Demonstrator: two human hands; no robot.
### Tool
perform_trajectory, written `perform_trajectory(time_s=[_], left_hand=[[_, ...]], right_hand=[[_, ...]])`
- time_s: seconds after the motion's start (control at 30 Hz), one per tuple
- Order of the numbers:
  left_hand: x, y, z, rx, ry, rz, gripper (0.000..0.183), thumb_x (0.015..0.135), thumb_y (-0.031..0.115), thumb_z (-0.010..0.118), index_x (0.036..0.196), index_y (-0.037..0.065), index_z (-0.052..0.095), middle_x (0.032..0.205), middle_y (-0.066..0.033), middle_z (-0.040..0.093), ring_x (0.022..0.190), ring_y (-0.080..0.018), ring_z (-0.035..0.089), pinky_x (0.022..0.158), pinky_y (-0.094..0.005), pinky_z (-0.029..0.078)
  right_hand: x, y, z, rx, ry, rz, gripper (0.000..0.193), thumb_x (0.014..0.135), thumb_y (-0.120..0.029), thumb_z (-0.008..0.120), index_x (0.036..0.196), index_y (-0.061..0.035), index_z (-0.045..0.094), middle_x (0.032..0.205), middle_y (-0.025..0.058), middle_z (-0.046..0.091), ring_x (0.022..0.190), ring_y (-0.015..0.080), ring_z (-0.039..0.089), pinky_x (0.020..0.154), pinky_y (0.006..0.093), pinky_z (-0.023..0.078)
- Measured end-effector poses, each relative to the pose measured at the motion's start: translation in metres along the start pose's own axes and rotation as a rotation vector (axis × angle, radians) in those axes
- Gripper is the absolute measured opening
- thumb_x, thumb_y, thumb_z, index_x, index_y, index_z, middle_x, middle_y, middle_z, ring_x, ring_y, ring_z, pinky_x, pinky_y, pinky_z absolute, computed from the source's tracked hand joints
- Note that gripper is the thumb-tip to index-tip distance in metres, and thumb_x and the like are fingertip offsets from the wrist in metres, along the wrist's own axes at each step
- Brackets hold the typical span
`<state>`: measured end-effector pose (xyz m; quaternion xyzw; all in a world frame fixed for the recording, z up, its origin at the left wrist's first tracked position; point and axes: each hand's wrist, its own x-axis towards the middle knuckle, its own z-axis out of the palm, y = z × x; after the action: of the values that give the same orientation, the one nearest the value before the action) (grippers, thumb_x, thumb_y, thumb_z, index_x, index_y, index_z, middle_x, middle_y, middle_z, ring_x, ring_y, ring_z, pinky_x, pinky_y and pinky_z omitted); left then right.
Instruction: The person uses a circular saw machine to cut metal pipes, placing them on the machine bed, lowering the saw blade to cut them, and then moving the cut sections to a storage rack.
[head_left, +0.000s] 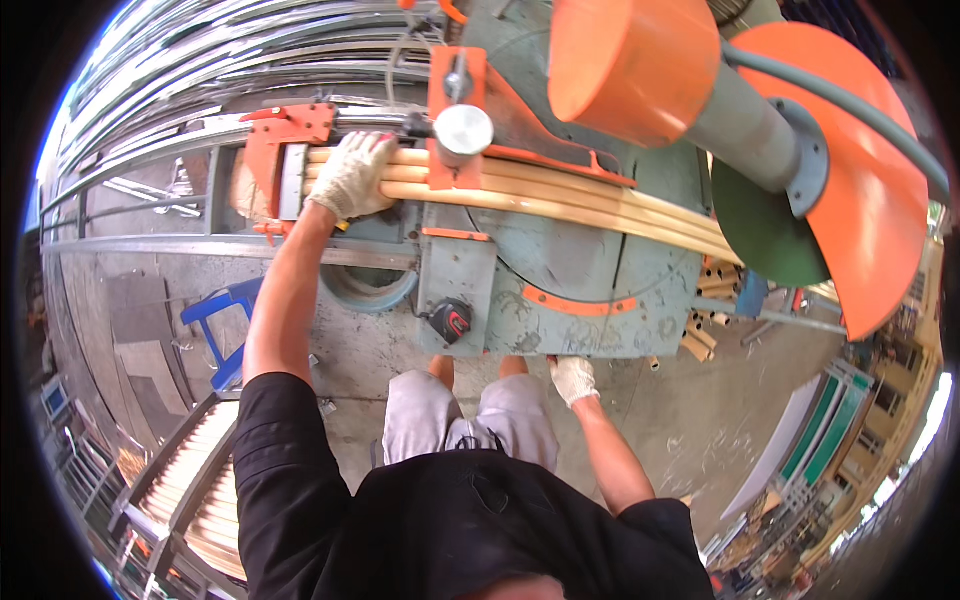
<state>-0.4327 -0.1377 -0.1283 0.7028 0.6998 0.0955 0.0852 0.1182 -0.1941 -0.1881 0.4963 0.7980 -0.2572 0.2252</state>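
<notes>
Several gold-coloured tubes point(560, 203) lie side by side across the grey bed point(580, 265) of a cutting machine. My left hand point(354, 178), in a white knit glove, is closed over them near their left ends, beside an orange stop with a metal plate point(293, 180). Just right of that hand, an orange clamp point(462, 165) with a round silver top stands over the tubes. My right hand point(575, 381), also gloved, is at the bed's front edge; its fingers are partly hidden there, so their grip does not show.
A large orange guard point(870, 190) and a motor cover point(630, 70) rise at the right. A tape measure point(450, 320) sits on the bed's front. Short cut tubes point(700, 343) are piled at right. A rack of tubes point(215, 500) and a blue stand point(228, 325) are at left.
</notes>
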Motion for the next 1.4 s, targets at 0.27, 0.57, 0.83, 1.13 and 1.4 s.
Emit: perform_trajectory(time_s=[0.27,0.57,0.83,1.13,1.4], left_hand=[[-0.013,-0.007,0.008,0.045,0.061,0.026,0.063,0.066,0.028,0.074,0.12,0.001,0.056,0.115,-0.0171,0.061,0.113,-0.0342,0.057,0.105,-0.0448,0.04],[-0.01,0.006,0.022,0.275,-0.05,-0.233,0.079,0.071,0.023,0.068,0.143,0.002,0.043,0.142,-0.0231,0.048,0.138,-0.0406,0.041,0.121,-0.0517,0.022],[-0.134,0.106,0.01,-0.098,0.398,-0.379,0.089,0.067,0.008,0.072,0.147,-0.005,0.033,0.144,-0.0272,0.042,0.139,-0.0441,0.036,0.12,-0.0525,0.023],[-0.481,0.235,0.137,-0.242,-0.073,-1.059,0.074,0.071,0.027,0.08,0.132,-0.001,0.049,0.127,-0.023,0.058,0.119,-0.0368,0.055,0.104,-0.0419,0.043],[-0.562,0.23,0.164,-0.418,-0.178,-1.177,0.04,0.081,0.034,0.071,0.106,0.002,0.068,0.096,-0.0153,0.071,0.088,-0.0321,0.068,0.081,-0.0401,0.053]], right_hand=[[0.009,0.03,0.021,-0.423,0.044,-0.359,0.04,0.088,-0.009,0.054,0.124,0.0043,0.064,0.127,0.0237,0.063,0.12,0.0402,0.059,0.106,0.0499,0.042],[-0.047,-0.086,-0.169,0.086,-0.582,-0.04,0.039,0.091,-0.033,0.062,0.113,-0.001,0.069,0.109,0.0176,0.072,0.096,0.0312,0.071,0.085,0.0406,0.054],[-0.256,-0.097,-0.594,0.719,1.481,-0.695,0.042,0.101,-0.034,0.052,0.123,0.0008,0.061,0.113,0.0164,0.068,0.104,0.0257,0.066,0.095,0.0385,0.05],[-0.263,-0.171,-0.672,1.156,1.12,-1.05,0.035,0.099,-0.034,0.058,0.083,-0.0031,0.064,0.073,0.0152,0.07,0.061,0.0263,0.068,0.056,0.0372,0.056],[-0.278,-0.158,-0.578,1.248,1.254,-1.15,0.024,0.097,-0.02,0.058,0.083,-0.002,0.067,0.07,0.0099,0.068,0.055,0.0163,0.062,0.048,0.0254,0.043]])
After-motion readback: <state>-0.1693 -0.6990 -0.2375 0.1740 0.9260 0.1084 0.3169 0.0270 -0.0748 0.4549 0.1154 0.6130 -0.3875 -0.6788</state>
